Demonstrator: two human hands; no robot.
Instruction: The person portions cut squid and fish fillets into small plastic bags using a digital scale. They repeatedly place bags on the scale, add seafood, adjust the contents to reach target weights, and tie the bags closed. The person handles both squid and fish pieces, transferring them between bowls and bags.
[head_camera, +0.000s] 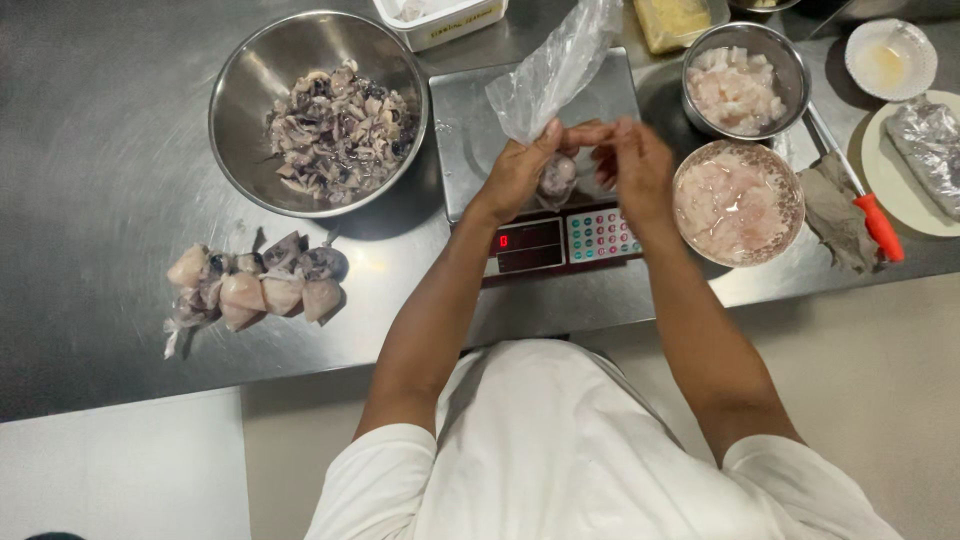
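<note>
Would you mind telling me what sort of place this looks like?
Probably a commercial kitchen's prep station. A steel counter carries a digital scale, a steel bowl of chopped seafood and a row of tied portion bags; both hands hold a plastic bag over the scale.

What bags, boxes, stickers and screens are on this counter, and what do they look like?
Scale screen: front of the scale, dark rectangle with a red glow.
Keypad: right of the screen, pale coloured buttons.
Clear bag: held by both hands over the scale, crinkly.
Tied bags: left on the counter, small filled bundles.
White tub: top edge, rectangular, label on its side.
Foil packet: right, on a plate, silver.
</note>
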